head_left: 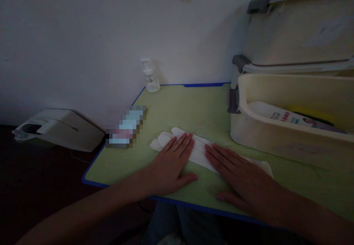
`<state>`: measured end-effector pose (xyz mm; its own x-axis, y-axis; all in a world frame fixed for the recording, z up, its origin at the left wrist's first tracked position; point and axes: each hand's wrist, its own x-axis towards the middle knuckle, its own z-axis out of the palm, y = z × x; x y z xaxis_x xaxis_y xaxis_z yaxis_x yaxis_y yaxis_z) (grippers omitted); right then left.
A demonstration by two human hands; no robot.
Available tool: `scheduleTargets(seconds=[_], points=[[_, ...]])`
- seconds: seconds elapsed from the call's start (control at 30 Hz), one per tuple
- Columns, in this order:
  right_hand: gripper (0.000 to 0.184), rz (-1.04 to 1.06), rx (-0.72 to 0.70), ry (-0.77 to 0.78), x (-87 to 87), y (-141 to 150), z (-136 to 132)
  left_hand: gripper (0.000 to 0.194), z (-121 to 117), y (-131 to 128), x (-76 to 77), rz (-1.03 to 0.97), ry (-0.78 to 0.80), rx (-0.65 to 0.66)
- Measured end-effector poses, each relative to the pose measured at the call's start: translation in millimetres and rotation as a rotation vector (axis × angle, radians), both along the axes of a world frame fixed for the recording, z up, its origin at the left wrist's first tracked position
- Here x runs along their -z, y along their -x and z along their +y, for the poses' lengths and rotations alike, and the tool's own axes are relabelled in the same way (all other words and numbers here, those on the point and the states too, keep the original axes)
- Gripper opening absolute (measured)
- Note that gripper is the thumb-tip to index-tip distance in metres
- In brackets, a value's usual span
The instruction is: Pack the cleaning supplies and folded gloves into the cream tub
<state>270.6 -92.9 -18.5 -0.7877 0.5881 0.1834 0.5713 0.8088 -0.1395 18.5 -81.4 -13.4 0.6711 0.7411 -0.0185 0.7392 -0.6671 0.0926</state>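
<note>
A long white glove lies flat on the green tabletop, with its rounded finger ends pointing left and its other end at the right. My left hand rests flat over the finger end, its fingers stretched out and the thumb apart. My right hand presses palm down across the other half, also with straight fingers. Both hands hide parts of the glove, and neither grips it.
A blurred-out phone lies at the table's left side. A clear pump bottle stands at the back corner. On the right is a cream bin holding a white bottle. A white trash bin is left of the table.
</note>
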Motion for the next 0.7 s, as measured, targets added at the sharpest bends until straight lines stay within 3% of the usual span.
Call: scheduleTargets(seconds=[0.2,0.7], points=[[0.081,-0.013,-0.008,-0.075,-4.5,-17.3,-8.4,0.078,-0.1,0.1,0.4,0.047,-0.014,-0.001],[0.077,-0.036,0.071,-0.035,-7.7,-52.1,-21.9,0.076,-0.2,-0.8,-2.5,0.077,-0.011,0.004]])
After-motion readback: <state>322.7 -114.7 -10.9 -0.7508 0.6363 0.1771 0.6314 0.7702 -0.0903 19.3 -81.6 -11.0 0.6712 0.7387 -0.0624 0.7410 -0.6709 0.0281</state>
